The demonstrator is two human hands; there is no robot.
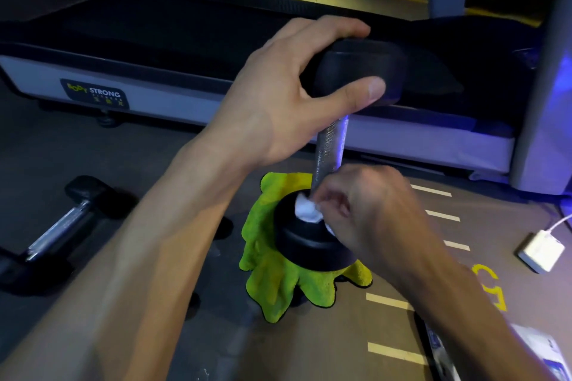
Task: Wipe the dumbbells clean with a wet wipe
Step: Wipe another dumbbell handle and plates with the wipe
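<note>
Dumbbell (328,145): upright on green cloth (278,281), left hand (278,96) gripping its top head.
Wipe (306,210): pinched by right hand (368,213), rubbing lower head beside handle.
Progress: midway, judging; second dumbbell (62,226), left of cloth, likely unwiped.

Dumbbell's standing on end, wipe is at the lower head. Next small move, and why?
Probably sweep the wet wipe around the lower head's top face. The right hand pinches it against the base of the handle, the left hand steadies the upper head, so the dumbbell is braced on the green cloth.
</note>
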